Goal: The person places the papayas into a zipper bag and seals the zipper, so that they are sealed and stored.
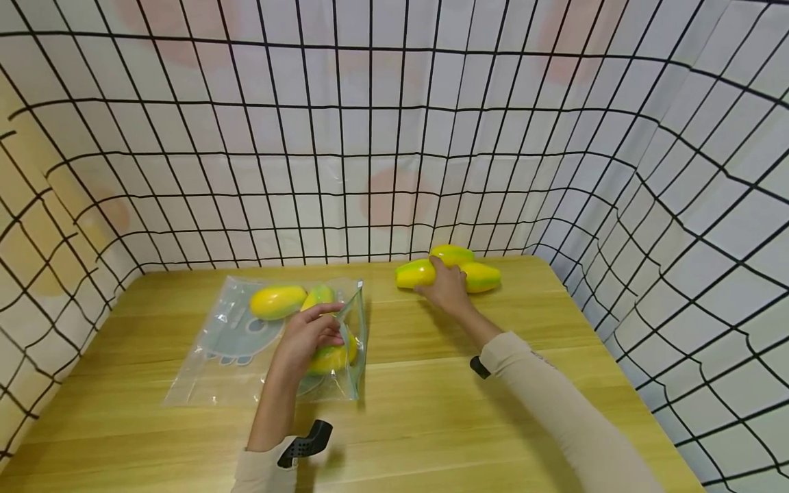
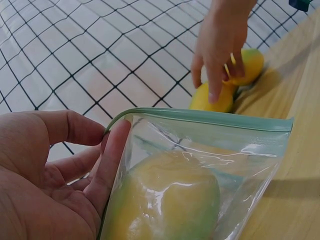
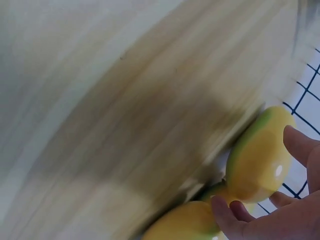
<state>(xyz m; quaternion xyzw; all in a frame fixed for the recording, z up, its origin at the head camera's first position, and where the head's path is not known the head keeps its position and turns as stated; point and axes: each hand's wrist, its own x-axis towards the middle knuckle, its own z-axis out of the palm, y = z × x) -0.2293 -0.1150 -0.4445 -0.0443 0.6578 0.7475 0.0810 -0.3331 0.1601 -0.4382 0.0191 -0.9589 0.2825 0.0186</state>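
Observation:
My left hand point(image 1: 311, 332) pinches the green zip rim of a clear plastic bag point(image 2: 225, 122), thumb and a finger at one corner of its mouth. Inside the bag are several yellow-green mangoes point(image 1: 277, 302), one large through the film in the left wrist view. Farther right, my right hand point(image 1: 448, 287) bends over a cluster of three mangoes. Its thumb and fingers straddle the left mango point(image 3: 260, 155), thumb on one side and fingertips on the other. The right mango point(image 1: 483, 277) and the back mango point(image 1: 452, 255) lie against it, partly hidden by the hand.
Around the wooden table point(image 1: 425, 424) stands a black wire grid point(image 1: 370, 157) with pale cloth behind it. The mango cluster lies near the table's back edge. A grey-blue cartoon print point(image 1: 237, 342) shows on the bag, which lies flat toward the left.

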